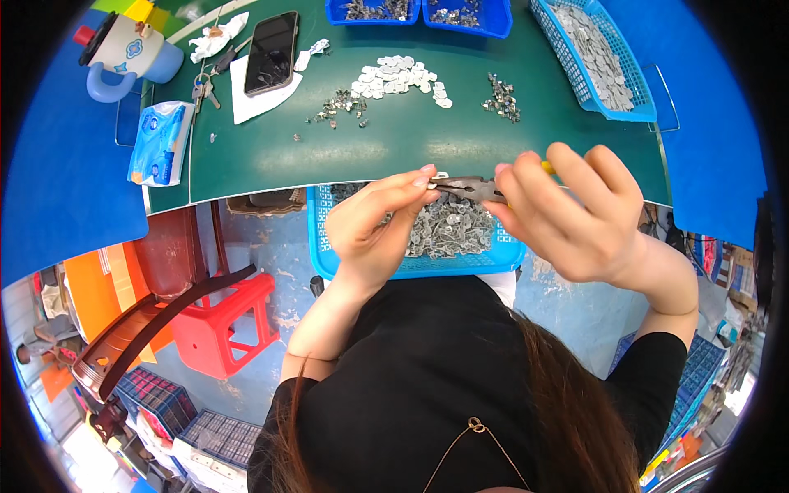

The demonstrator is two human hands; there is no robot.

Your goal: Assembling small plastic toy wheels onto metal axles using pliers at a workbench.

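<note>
My right hand (579,209) is wrapped round a pair of pliers (481,191) with yellow handles, its jaws pointing left. At the tip of the jaws, my left hand (374,220) pinches a small whitish piece (431,186), mostly covered by the fingertips. Both hands are held over a light blue basket (427,267) on my lap, full of small pale, clear-looking and metallic pieces (452,232). On the green table (394,148) ahead lie a heap of flat white pieces (396,76) and two small piles of metal parts, one left (341,107) and one right (502,100).
Two dark blue bins (468,31) of small parts stand at the table's far edge. A blue basket (643,115) of flat grey pieces is far right. Towards the left are a phone (272,53), keys (205,89), a tissue pack (160,144) and a mug (136,62). A red stool (218,329) stands on the floor.
</note>
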